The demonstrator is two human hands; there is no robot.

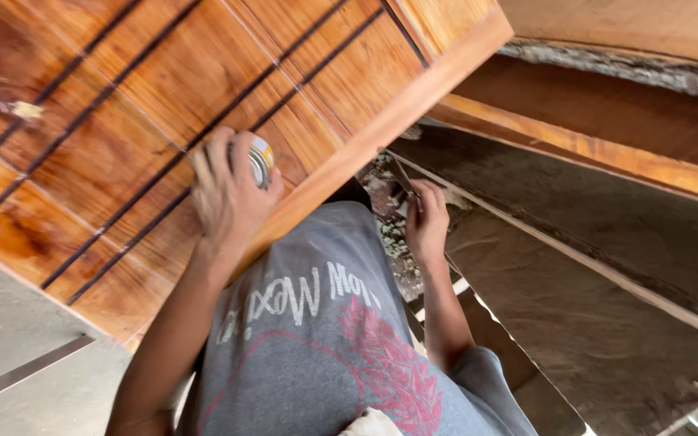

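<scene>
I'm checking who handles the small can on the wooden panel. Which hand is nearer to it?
Left. The left hand is wrapped around the can on the grooved wooden panel. The right hand is off the panel's edge, holding a thin tool.

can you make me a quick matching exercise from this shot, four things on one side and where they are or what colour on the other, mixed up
Things:
1. left hand
2. right hand
3. wooden panel
4. shirt

Descriptions:
A. grey, with white lettering and a red print
B. wrapped around a small metal can held against the wood
C. reddish brown, with dark parallel grooves running across it
D. lower down beside the panel's edge, holding a thin dark tool

Right pairs: 1-B, 2-D, 3-C, 4-A
</scene>
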